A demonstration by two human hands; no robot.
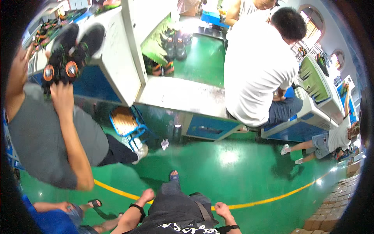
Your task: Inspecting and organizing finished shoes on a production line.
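Lettering [187, 230], white, prob. script, crosses dk shirt [167, 217], L hand [147, 195] & R hand [223, 210] curled, 2 loose fists.

My left hand [147, 195] and right hand [223, 210] are out on either side of my dark shirt [167, 216], fingers curled in, above the green floor [202, 163]. A yellow line [265, 201] curves across it in front of me. To my left, a person in grey [54, 136] holds up dark shoes [82, 50] with orange patches. Ahead, a blue-legged stool [122, 120] stands near a white bench [179, 93]; a person in white [255, 70] sits beside it. Boxes [331, 206] fill the far right.
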